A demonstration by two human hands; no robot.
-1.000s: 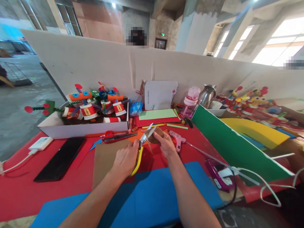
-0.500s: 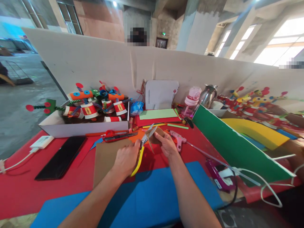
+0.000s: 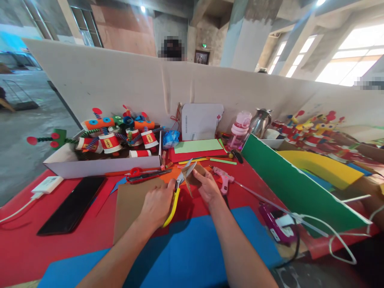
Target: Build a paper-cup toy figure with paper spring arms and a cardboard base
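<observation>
My left hand point(image 3: 158, 202) is closed round the yellow handles of a pair of scissors point(image 3: 173, 208). The scissors' blades are parted and meet the left edge of a small brown cardboard piece point(image 3: 196, 176). My right hand point(image 3: 208, 187) pinches that piece from the right, thumb on top. Under and beside my left hand lies a larger brown cardboard sheet point(image 3: 129, 208). A blue sheet point(image 3: 183, 248) lies beneath my forearms on the red table cover point(image 3: 99, 224).
A white box point(image 3: 105, 167) of paper-cup figures stands at the left, with a black phone point(image 3: 72, 204) before it. A pink glue gun point(image 3: 223, 179) lies right of my right hand. Farther right are a green-sided box point(image 3: 294, 192) and a purple device point(image 3: 277, 224).
The view has shifted slightly. The small cardboard piece is tilted a little differently between the blades and my right hand. Both hands keep their hold.
</observation>
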